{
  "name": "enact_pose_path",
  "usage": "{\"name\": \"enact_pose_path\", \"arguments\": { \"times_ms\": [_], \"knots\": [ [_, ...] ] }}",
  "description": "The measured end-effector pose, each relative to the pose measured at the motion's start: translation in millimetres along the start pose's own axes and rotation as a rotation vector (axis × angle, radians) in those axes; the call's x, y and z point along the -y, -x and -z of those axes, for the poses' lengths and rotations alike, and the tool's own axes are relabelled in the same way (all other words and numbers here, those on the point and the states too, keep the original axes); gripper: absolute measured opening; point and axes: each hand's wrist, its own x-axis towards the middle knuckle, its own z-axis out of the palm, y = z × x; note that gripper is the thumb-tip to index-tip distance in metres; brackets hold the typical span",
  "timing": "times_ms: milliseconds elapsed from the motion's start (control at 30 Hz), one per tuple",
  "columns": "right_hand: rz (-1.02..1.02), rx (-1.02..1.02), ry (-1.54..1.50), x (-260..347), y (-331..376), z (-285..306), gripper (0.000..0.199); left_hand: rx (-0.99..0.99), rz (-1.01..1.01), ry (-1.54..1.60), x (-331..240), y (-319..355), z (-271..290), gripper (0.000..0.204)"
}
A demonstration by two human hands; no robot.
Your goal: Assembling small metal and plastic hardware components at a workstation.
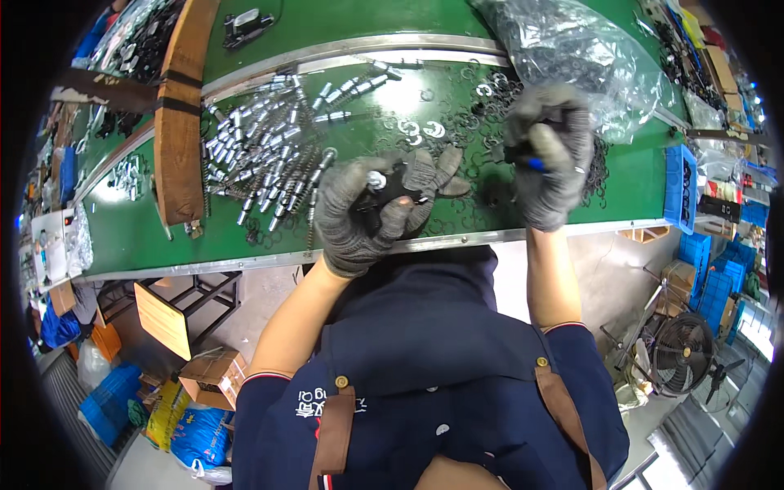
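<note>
1. Fitting (pixel 377 181), small, black with a silver round end, clamped in gloved left hand (pixel 359 214) just above near edge of green bench (pixel 131 237).
2. Fingers curled tight round it, silver end poking up between thumb and forefinger.
3. Right hand (pixel 549 155) closed on blue-tipped tool (pixel 529 162), raised over scattered black rings (pixel 600 167), well apart from left.
4. Looks light, rigid, metal-smooth; likely slippery, though knit gloves should help. Best held by black body, silver end left free.
5. Pile of silver pins (pixel 265 151) lying to the left, beside wooden bar (pixel 178 122).
6. Clear bag (pixel 572 49) of rings behind right hand.
</note>
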Motion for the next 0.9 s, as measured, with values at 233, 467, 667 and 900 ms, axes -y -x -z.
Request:
{"name": "enact_pose_path", "arguments": {
  "times_ms": [233,467,667,900],
  "knots": [
    [0.001,0.341,-0.286,62.2,-38.3,-99.1,0.041,-0.037,-0.010,0.255,-2.1,3.5,-2.0,0.062],
    [-0.186,0.162,0.022,76.5,-24.8,-136.0,0.049,0.039,0.069,0.325,3.9,9.2,-0.8,0.053],
    [-0.260,0.166,0.010,76.0,-23.2,-142.5,0.052,0.146,0.140,0.291,5.0,7.1,3.0,0.048],
    [-0.223,0.170,-0.023,62.8,-16.6,-141.7,0.052,0.056,-0.031,0.185,-0.1,-1.0,4.6,0.044]
  ]
}}
